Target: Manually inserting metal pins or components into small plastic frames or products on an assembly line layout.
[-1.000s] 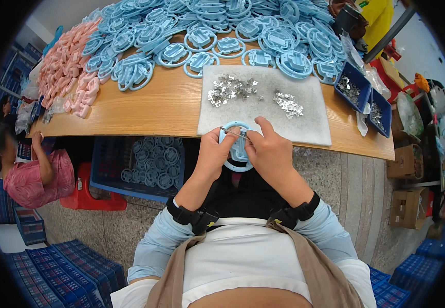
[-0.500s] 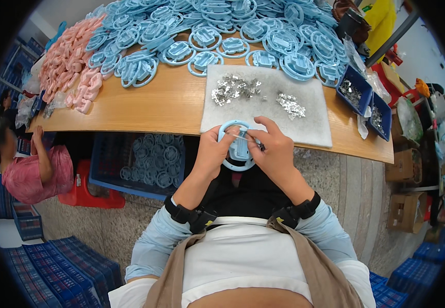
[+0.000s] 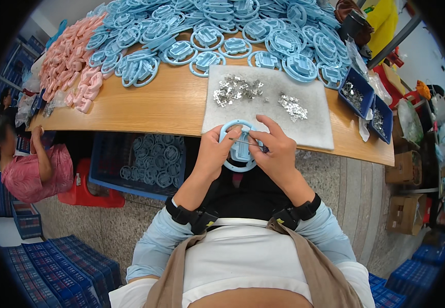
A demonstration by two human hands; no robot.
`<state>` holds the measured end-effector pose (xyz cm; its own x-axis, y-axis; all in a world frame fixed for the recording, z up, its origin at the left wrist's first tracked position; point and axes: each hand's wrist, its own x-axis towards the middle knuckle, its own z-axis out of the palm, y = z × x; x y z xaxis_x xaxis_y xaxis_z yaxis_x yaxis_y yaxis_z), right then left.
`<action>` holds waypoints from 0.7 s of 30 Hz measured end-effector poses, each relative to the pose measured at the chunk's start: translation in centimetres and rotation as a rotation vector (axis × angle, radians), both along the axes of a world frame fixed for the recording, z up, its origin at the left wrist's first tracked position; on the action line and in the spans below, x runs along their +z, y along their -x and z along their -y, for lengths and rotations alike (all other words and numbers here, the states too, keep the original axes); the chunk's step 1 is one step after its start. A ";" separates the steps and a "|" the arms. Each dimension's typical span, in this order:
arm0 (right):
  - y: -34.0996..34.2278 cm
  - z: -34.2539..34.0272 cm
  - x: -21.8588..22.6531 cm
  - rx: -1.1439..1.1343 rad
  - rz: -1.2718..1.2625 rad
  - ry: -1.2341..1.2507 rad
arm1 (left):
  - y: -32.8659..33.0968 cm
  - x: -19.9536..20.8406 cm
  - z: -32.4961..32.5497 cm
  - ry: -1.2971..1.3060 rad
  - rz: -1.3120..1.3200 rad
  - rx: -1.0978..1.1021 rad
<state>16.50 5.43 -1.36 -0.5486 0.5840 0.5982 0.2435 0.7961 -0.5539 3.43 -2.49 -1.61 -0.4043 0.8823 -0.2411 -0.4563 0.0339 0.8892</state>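
A light blue plastic ring part (image 3: 241,151) with a moulded centre is held just off the table's near edge. My left hand (image 3: 211,155) grips its left side, with the thumb pressed over the rim. Between thumb and fingers, my right hand (image 3: 278,155) pinches a thin metal rod-like tool (image 3: 244,141), which lies across the centre of the part. The tool's exact kind cannot be made out. Just beyond the hands, small silvery metal pieces (image 3: 238,90) lie in two heaps on a pale felt mat (image 3: 269,131).
Many blue ring parts (image 3: 207,36) cover the table's far side, with pink plastic parts (image 3: 71,66) at left. Blue bins (image 3: 356,90) of metal pieces stand at right. Below the table is a blue crate (image 3: 102,169) of blue parts. Another person (image 3: 40,169) sits at left.
The view has shifted very slightly. Both hands stay on the blue part in nearly the same place, and the thin tool shows more clearly across its centre.
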 end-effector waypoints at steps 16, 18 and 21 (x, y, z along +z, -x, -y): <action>0.7 0.2 0.8 0.012 0.110 -0.080 | 0.7 -0.5 0.3 0.047 -0.002 0.000; 0.7 0.2 0.7 0.013 0.131 -0.097 | 0.6 -0.6 0.3 0.052 -0.017 0.003; 0.7 0.3 0.5 0.036 0.074 0.038 | 0.9 -0.5 0.5 0.039 0.015 0.020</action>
<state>15.79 5.11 -0.91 -0.6115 0.5849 0.5329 0.2567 0.7837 -0.5656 2.54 -3.04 -2.13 -0.4175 0.8640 -0.2815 -0.4706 0.0594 0.8804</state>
